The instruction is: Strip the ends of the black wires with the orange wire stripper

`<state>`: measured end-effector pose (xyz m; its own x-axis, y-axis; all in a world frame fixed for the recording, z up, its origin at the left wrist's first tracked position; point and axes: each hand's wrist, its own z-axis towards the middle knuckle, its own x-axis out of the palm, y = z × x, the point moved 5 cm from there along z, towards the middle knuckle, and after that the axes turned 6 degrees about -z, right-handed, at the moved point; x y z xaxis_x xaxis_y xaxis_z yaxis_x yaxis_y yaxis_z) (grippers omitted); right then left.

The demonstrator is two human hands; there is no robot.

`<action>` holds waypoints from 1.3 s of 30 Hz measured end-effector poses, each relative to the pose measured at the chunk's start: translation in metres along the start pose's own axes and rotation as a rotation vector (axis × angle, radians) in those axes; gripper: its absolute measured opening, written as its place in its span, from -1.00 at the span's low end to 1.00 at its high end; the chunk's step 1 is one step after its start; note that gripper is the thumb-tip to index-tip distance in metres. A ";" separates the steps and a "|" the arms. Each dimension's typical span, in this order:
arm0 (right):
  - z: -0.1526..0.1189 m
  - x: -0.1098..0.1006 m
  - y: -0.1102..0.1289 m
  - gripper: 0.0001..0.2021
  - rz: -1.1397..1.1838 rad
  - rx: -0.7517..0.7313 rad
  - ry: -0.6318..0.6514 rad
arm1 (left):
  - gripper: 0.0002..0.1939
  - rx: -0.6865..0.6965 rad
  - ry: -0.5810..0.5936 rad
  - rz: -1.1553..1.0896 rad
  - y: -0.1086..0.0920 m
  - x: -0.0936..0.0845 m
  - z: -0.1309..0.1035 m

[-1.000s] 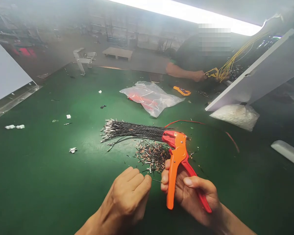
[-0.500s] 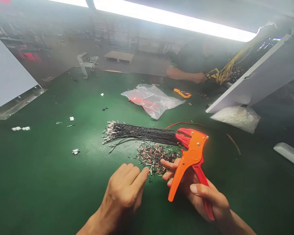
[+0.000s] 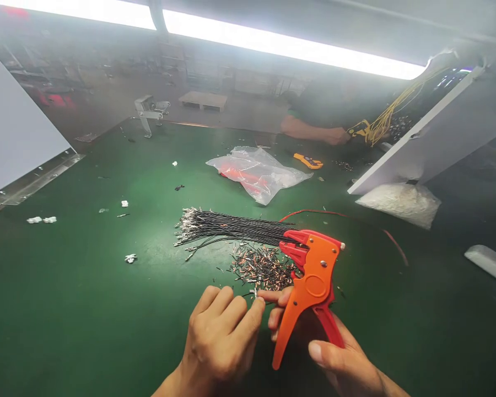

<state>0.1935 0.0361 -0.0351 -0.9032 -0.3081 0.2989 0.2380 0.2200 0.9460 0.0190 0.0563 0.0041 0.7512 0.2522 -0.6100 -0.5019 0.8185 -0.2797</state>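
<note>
The wire stripper (image 3: 314, 281) is held above the green table (image 3: 86, 309), loosely clasped in the right hand (image 3: 334, 344), its jaws parted. The right index finger is extended towards the curled left hand (image 3: 225, 336), whose grip cannot be told, its fingertips being hidden. Beyond them, 1 bundle of black wires (image 3: 235, 225) is laid behind 1 pile of clippings (image 3: 262, 266); 1 plastic bag (image 3: 258, 171) is seen farther back.

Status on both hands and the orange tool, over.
Right hand holding orange tool, jaws apart. Left hand curled, contents hidden. Loose scrap pile just beyond the hands, beside the black wires.
</note>
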 end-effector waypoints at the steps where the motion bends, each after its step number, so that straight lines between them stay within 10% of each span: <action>1: 0.000 0.000 0.000 -0.53 0.010 0.005 -0.004 | -0.85 0.004 -0.011 -0.008 -0.002 0.000 0.001; 26: 0.004 -0.011 0.004 -0.60 -0.181 -0.078 -0.029 | -0.81 -0.300 0.045 -0.196 0.007 0.011 -0.001; 39: 0.002 0.034 -0.006 -0.50 0.472 0.122 0.298 | -0.81 -0.279 -0.175 -0.131 0.006 -0.017 0.007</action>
<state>0.1606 0.0264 -0.0304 -0.5647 -0.3946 0.7249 0.5326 0.4967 0.6853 0.0059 0.0607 0.0178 0.8668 0.2590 -0.4261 -0.4763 0.6831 -0.5537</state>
